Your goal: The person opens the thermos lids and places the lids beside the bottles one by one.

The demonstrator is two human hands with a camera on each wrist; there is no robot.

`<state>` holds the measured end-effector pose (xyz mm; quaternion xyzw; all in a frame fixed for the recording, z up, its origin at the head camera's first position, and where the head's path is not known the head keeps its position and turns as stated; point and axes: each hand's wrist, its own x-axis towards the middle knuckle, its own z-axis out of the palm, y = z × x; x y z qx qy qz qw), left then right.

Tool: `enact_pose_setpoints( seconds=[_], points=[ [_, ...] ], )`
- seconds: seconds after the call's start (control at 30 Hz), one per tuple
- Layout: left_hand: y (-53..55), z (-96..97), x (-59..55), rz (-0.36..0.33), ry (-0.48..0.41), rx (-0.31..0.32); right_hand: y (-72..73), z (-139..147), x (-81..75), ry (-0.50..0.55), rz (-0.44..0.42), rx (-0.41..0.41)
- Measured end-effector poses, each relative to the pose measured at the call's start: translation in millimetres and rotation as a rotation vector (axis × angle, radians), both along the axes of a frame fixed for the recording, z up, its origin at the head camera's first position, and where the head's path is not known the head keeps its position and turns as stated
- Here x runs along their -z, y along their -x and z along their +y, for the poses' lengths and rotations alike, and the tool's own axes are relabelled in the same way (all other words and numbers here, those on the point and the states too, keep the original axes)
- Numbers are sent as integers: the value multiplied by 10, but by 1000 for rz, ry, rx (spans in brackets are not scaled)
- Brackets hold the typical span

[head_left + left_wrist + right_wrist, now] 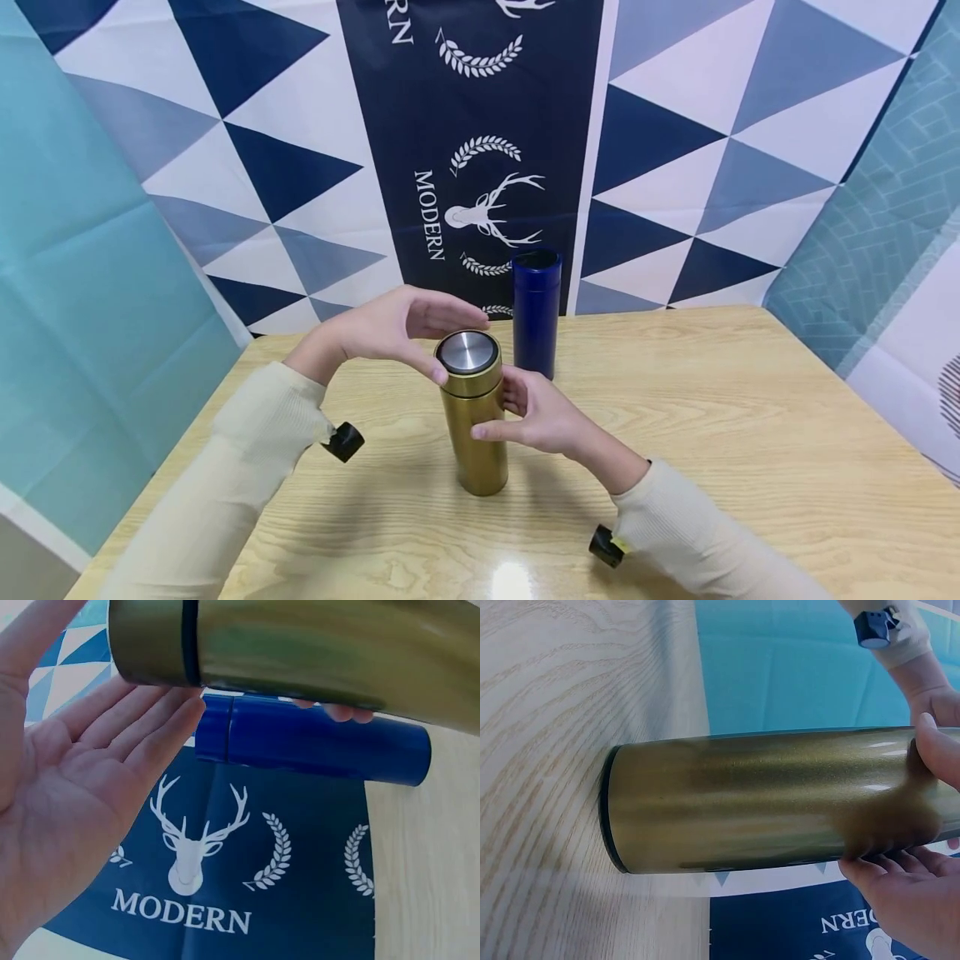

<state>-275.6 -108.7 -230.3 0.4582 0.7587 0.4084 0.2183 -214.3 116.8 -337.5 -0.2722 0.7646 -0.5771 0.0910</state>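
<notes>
A gold thermos (478, 458) stands upright at the middle of the wooden table, its lid (474, 384) topped by a brushed silver disc. My right hand (543, 419) grips the body below the lid, thumb in front and fingers curled round the far side. At the lid, my left hand (390, 327) spreads wide, the thumb at its near left edge and the fingers extended behind it. The left wrist view shows that palm (82, 795) bare, with fairly straight fingers reaching past the lid. Behind the gold thermos stands a dark blue thermos (536, 329).
The pale wooden table (690, 433) runs back to a patterned cloth (480, 108) with triangles and a deer print. Teal panels (82, 275) flank the table on the left and right. A small black camera (343, 442) hangs at each wrist.
</notes>
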Motion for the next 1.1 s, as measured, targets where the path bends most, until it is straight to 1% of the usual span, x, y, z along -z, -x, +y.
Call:
enact_pose_setpoints(
  seconds=[0.1, 0.27, 0.47, 0.63, 0.93, 1.1],
  points=[
    [33, 27, -33, 7, 3, 13, 3, -2, 6, 0, -1, -1],
    [20, 65, -132, 23, 70, 18, 11, -11, 7, 4, -1, -8],
    [-21, 115, -231, 34, 156, -16, 9, -11, 5, 6, 13, -3],
    [-58, 140, -260, 41, 210, -56, 0, -8, 5, 1, 7, -4],
    [-139, 143, -289, 70, 232, -98, 3, -16, 0, 6, 11, -4],
    [-201, 161, -316, 94, 261, -135, -5, -23, 2, 8, 7, -1]
  ],
)
